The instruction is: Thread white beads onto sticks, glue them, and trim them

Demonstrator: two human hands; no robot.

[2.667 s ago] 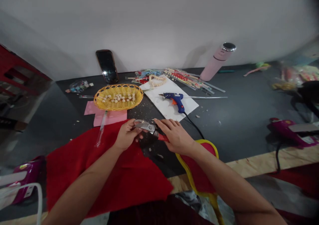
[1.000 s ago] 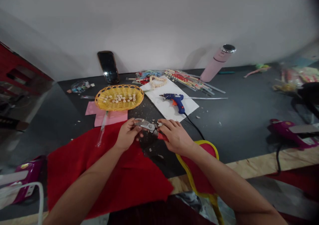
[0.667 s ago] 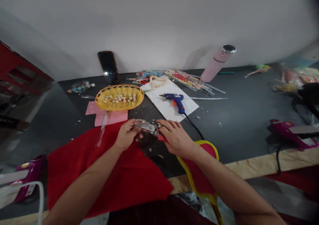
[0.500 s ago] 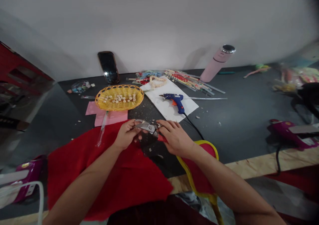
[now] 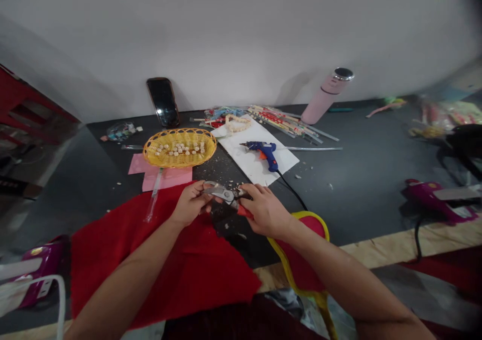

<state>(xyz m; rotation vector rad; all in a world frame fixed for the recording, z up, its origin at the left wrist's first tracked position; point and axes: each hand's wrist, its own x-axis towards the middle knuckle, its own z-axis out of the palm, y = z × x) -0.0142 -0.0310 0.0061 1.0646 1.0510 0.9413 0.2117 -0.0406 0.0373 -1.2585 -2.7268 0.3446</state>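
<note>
Pruning shears (image 5: 223,194) with red grips are held low over the table, their blades pointing left. My right hand (image 5: 268,213) is closed around their handles. At the blade end, my left hand (image 5: 190,204) is closed in a pinch; whatever is between its fingertips is too small to make out. Small pale crumbs lie on the dark table around the shears. Beyond my left hand, a yellow woven basket (image 5: 181,164) holds several small whitish pieces (image 5: 181,149). Red cloth (image 5: 196,274) is spread under my left forearm.
A blue glue gun (image 5: 266,151) lies on white paper (image 5: 246,161), its cord running toward me. Behind are patterned sticks (image 5: 278,121), a pink bottle (image 5: 326,99) and a phone (image 5: 163,101). A red, yellow-edged paddle shape (image 5: 301,264) lies under my right forearm.
My right hand's fingers have shifted slightly to the right and wrapped over the upper shears handle. My left hand stays at the blades.
</note>
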